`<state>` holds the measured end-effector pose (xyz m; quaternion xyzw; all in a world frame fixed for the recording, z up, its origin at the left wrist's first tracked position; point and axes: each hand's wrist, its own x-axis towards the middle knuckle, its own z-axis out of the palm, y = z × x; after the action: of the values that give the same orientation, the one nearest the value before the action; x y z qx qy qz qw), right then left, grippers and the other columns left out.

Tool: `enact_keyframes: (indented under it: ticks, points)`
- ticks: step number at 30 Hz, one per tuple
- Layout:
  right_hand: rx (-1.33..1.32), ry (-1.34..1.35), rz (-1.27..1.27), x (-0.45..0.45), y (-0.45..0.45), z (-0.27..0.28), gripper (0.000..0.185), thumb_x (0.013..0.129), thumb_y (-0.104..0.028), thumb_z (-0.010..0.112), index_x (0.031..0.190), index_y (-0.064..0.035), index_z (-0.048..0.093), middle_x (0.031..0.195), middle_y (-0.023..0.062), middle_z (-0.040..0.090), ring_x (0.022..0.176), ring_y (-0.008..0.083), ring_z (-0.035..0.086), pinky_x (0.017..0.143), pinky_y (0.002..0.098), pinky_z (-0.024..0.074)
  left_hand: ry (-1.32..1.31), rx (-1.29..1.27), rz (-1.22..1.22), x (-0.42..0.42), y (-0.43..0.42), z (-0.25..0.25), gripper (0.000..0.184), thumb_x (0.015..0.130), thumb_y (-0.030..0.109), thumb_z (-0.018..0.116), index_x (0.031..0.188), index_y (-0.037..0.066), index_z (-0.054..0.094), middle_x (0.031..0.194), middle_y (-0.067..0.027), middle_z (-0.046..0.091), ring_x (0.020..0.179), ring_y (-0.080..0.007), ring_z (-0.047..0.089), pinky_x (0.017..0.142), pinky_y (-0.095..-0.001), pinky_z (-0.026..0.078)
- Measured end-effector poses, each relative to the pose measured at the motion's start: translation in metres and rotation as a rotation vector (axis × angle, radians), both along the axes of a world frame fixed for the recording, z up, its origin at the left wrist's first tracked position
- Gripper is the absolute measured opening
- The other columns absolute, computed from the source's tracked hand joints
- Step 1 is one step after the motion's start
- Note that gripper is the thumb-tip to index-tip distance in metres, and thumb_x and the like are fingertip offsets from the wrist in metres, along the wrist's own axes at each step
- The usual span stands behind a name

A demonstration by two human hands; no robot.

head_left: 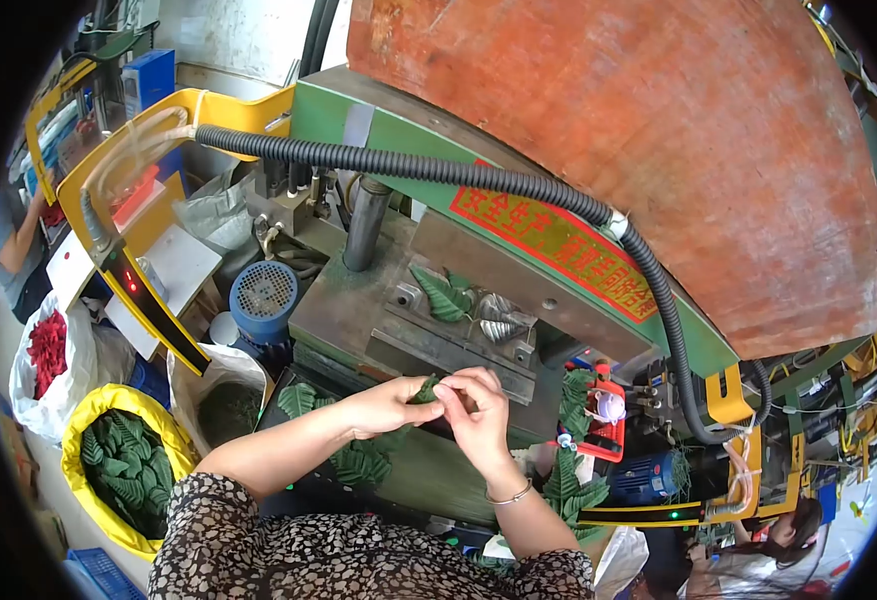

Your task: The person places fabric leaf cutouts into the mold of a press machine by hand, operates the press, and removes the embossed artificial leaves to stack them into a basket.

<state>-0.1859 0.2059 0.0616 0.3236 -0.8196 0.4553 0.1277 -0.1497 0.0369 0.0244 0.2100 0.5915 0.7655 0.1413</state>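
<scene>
Both my hands meet in front of the press. My left hand (390, 407) pinches a small green leaf piece (425, 391) between thumb and fingers. The fingertips of my right hand (475, 408) are closed at the right end of that same piece. Beyond them, a green leaf (445, 296) lies on the metal die (458, 330) of the press, beside a shiny leaf-shaped mould (501, 318). Below my left hand, more green leaves (361, 462) lie in a pile, and others (296, 400) are left of it.
A yellow-lined sack (71, 470) of green leaves stands at lower left, near a white bag (76, 370) of red pieces. A red basket (613, 440) is at right. Yellow guard bars (173, 335) flank the press. A co-worker (23, 250) is at far left, another person (788, 540) at lower right.
</scene>
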Motion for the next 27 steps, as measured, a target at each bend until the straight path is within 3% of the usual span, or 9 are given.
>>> enact_keyframes:
  ticks: [3, 5, 7, 8, 11, 13, 15, 21, 27]
  points:
    - [0.036, 0.238, -0.064, 0.010, 0.000, 0.000, 0.005, 0.088, -0.007, 0.070, 0.090, -0.0029, 0.067, 0.090, 0.0042, 0.065, 0.084, 0.0112, 0.057, 0.068, 0.0264, 0.0478, -0.425, 0.406, 0.143, 0.008, 0.012, -0.005, 0.032, 0.102, 0.027, 0.053, 0.116, 0.000, 0.060, 0.098, -0.0073, 0.066, 0.088, -0.0162, 0.061, 0.084, -0.0315, 0.049]
    - [0.053, 0.362, -0.092, 0.008, 0.000, -0.001, 0.005, 0.090, -0.006, 0.068, 0.090, -0.0025, 0.066, 0.091, 0.0056, 0.065, 0.085, 0.0122, 0.057, 0.069, 0.0268, 0.0482, -0.444, 0.465, 0.229, 0.011, 0.009, -0.005, 0.031, 0.102, 0.027, 0.051, 0.116, 0.000, 0.060, 0.096, -0.0058, 0.064, 0.089, -0.0150, 0.060, 0.084, -0.0297, 0.047]
    - [-0.461, 0.028, -0.136, -0.010, 0.007, -0.001, 0.007, 0.093, -0.008, 0.064, 0.096, -0.0015, 0.065, 0.093, 0.0049, 0.065, 0.083, 0.0128, 0.056, 0.070, 0.0264, 0.0481, -0.477, 0.591, 0.401, 0.012, 0.006, 0.009, 0.030, 0.104, 0.028, 0.048, 0.114, 0.001, 0.059, 0.091, -0.0029, 0.061, 0.090, -0.0126, 0.057, 0.085, -0.0261, 0.045]
    - [-0.490, -0.177, -0.104, -0.025, 0.020, 0.008, 0.010, 0.095, -0.008, 0.060, 0.102, -0.0014, 0.063, 0.095, 0.0046, 0.065, 0.084, 0.0119, 0.056, 0.072, 0.0260, 0.0481, -0.470, 0.590, 0.398, 0.010, 0.002, 0.009, 0.030, 0.104, 0.028, 0.048, 0.114, 0.001, 0.059, 0.091, -0.0029, 0.061, 0.090, -0.0126, 0.057, 0.085, -0.0261, 0.045]
    - [-0.235, -0.415, -0.304, -0.088, 0.041, 0.040, 0.024, 0.098, -0.019, 0.057, 0.116, -0.0051, 0.060, 0.105, 0.0090, 0.066, 0.095, 0.0188, 0.061, 0.086, 0.0345, 0.0492, -0.288, 0.364, 0.467, 0.015, -0.014, -0.003, 0.028, 0.106, 0.024, 0.043, 0.110, 0.001, 0.058, 0.083, -0.0010, 0.054, 0.087, -0.0129, 0.056, 0.082, -0.0266, 0.045]
    - [0.813, 0.036, -0.512, -0.139, 0.047, 0.056, 0.036, 0.102, -0.030, 0.048, 0.125, -0.0048, 0.058, 0.121, 0.0105, 0.064, 0.110, 0.0282, 0.060, 0.093, 0.0444, 0.0479, -0.245, 0.297, 0.457, 0.016, -0.012, -0.009, 0.028, 0.106, 0.024, 0.043, 0.107, 0.001, 0.058, 0.081, -0.0012, 0.054, 0.085, -0.0130, 0.057, 0.082, -0.0275, 0.046]
    - [0.498, 0.830, -0.389, -0.206, 0.079, 0.020, 0.047, 0.092, -0.040, 0.058, 0.129, -0.0100, 0.059, 0.122, 0.0140, 0.065, 0.112, 0.0373, 0.058, 0.099, 0.0495, 0.0411, -0.150, 0.164, 0.431, 0.016, -0.010, -0.014, 0.029, 0.106, 0.024, 0.042, 0.102, 0.001, 0.059, 0.079, -0.0016, 0.054, 0.082, -0.0133, 0.057, 0.081, -0.0293, 0.047]
    - [0.443, 0.676, -0.319, -0.261, 0.032, 0.004, 0.043, 0.092, -0.038, 0.060, 0.124, -0.0096, 0.062, 0.118, 0.0133, 0.066, 0.110, 0.0339, 0.060, 0.097, 0.0468, 0.0427, -0.221, -0.009, 0.168, 0.012, -0.010, -0.029, 0.026, 0.106, 0.023, 0.041, 0.101, 0.002, 0.056, 0.080, -0.0019, 0.055, 0.078, -0.0110, 0.054, 0.076, -0.0268, 0.046]
    - [0.399, 0.453, -0.252, -0.225, 0.059, -0.026, 0.038, 0.091, -0.035, 0.062, 0.119, -0.0091, 0.064, 0.114, 0.0126, 0.068, 0.107, 0.0299, 0.061, 0.095, 0.0435, 0.0446, -0.284, -0.212, 0.049, 0.001, -0.010, -0.024, 0.021, 0.106, 0.022, 0.043, 0.108, 0.003, 0.052, 0.081, 0.0001, 0.050, 0.073, -0.0096, 0.047, 0.070, -0.0259, 0.043]
